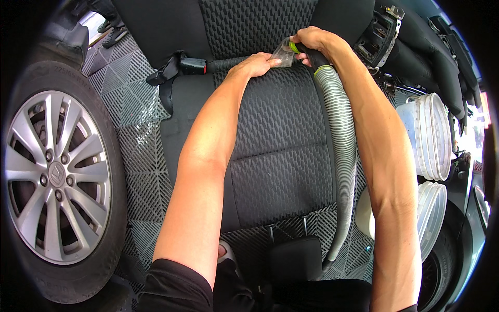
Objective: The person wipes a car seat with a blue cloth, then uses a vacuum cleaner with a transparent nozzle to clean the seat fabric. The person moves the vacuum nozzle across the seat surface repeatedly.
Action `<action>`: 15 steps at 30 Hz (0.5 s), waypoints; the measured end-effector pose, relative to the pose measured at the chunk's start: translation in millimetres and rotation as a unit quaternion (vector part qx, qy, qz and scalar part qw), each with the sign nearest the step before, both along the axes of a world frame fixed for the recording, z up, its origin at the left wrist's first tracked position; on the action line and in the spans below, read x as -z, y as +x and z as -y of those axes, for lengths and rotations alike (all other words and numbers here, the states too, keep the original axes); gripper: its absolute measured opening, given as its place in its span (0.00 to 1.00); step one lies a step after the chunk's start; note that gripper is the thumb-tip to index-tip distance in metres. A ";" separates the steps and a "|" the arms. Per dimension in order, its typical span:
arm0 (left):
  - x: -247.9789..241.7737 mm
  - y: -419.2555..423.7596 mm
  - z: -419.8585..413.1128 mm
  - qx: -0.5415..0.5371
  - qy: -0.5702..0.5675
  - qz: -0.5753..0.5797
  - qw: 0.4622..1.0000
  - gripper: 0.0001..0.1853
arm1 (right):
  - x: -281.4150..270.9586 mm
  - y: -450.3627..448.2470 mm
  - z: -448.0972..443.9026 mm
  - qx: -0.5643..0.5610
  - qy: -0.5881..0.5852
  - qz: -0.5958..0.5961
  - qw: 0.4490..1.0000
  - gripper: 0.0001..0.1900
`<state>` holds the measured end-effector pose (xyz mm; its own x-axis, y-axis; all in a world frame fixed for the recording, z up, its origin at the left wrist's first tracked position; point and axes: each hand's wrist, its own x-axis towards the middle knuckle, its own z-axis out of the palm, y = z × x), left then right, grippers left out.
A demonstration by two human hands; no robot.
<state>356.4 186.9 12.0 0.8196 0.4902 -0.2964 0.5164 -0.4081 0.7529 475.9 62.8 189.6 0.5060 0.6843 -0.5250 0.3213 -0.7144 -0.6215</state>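
A clear plastic vacuum nozzle (284,56) rests at the crease between the backrest (257,27) and the cushion (278,113) of a dark fabric car seat. My right hand (314,41) grips the neck where the nozzle meets the black cuff of a grey ribbed hose (337,105). My left hand (257,64) holds the nozzle's left edge near its mouth, its thumb across the clear plastic and its fingers partly hidden. From the cuff, the hose runs down along the cushion's right side. Left of my left hand, a seat belt buckle (193,65) lies in the crease.
A car wheel with an alloy rim (56,175) stands at the left on grated floor tiles (144,156). Translucent buckets (427,136) are at the right, beside my right arm. A headrest (295,257) lies below the cushion. Metal seat hardware (384,39) juts out at upper right.
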 end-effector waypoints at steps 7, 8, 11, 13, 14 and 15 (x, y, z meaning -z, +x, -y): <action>1.4 -1.1 -1.5 0.003 -0.003 0.005 1.000 0.34 | -1.0 -3.9 0.3 0.016 0.003 0.011 1.000 0.17; 1.1 -1.6 -1.9 0.001 0.004 0.002 1.000 0.34 | -1.2 -3.9 -0.5 0.016 0.003 0.006 1.000 0.16; -1.0 -2.0 -2.8 0.001 0.015 -0.002 1.000 0.34 | -1.3 -1.0 -2.7 0.017 0.007 -0.004 1.000 0.16; -3.4 -1.7 0.0 0.008 0.005 -0.004 1.000 0.34 | 0.3 -0.7 -0.8 0.020 0.011 -0.007 1.000 0.16; -4.1 -1.7 2.0 0.008 0.005 -0.006 1.000 0.34 | 1.2 -0.7 -0.5 0.024 0.006 -0.007 1.000 0.16; -4.6 -1.5 2.8 0.007 0.006 -0.006 1.000 0.34 | 1.1 -0.3 -0.5 0.027 0.003 -0.006 1.000 0.16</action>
<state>355.0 184.1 16.6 0.8229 0.4814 -0.3017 0.5199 -0.4240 0.7416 475.6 63.3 188.5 0.5351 0.6599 -0.5274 0.2749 -0.7264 -0.6300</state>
